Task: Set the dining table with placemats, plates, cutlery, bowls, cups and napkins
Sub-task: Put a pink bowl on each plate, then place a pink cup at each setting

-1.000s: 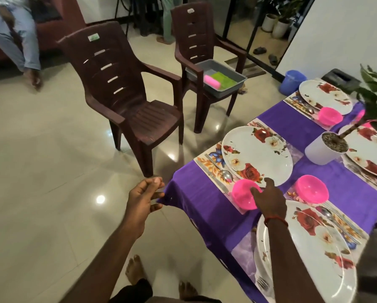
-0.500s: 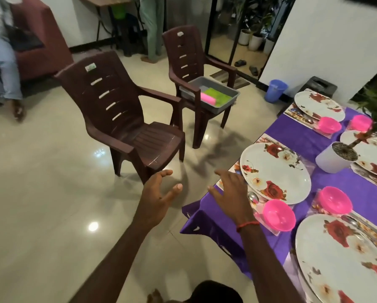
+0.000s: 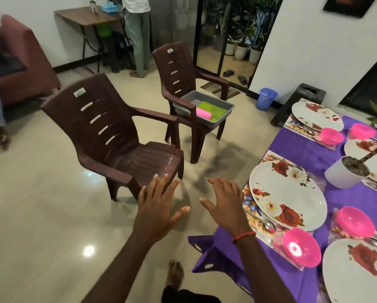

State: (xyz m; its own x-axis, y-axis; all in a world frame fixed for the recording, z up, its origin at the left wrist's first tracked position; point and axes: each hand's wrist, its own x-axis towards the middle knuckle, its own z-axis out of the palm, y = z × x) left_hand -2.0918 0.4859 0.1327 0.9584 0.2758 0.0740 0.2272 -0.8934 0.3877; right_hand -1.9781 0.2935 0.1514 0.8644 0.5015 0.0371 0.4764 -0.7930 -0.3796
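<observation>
My left hand [image 3: 157, 206] and my right hand [image 3: 224, 202] hover side by side over the floor, fingers spread, holding nothing. To the right, the purple-clothed table [image 3: 297, 138] carries floral placemats [image 3: 248, 204], white rose-patterned plates [image 3: 288, 195] and pink bowls [image 3: 301, 247]. A spoon [image 3: 268, 224] lies on the nearest placemat beside the plate. On the far brown chair [image 3: 178, 68] sits a grey tub [image 3: 207, 110] holding a pink cup [image 3: 203, 113] and green folded items [image 3: 211, 109].
A second brown chair [image 3: 117, 136] stands just ahead of my hands. A white potted plant [image 3: 345, 173] sits mid-table. A blue bin [image 3: 267, 98] and black box [image 3: 299, 106] stand by the wall. People stand and sit at the back and left.
My right hand left the pink bowl on the table and swung left off the table edge. My left hand opened and rose beside it. The view turned toward the chairs.
</observation>
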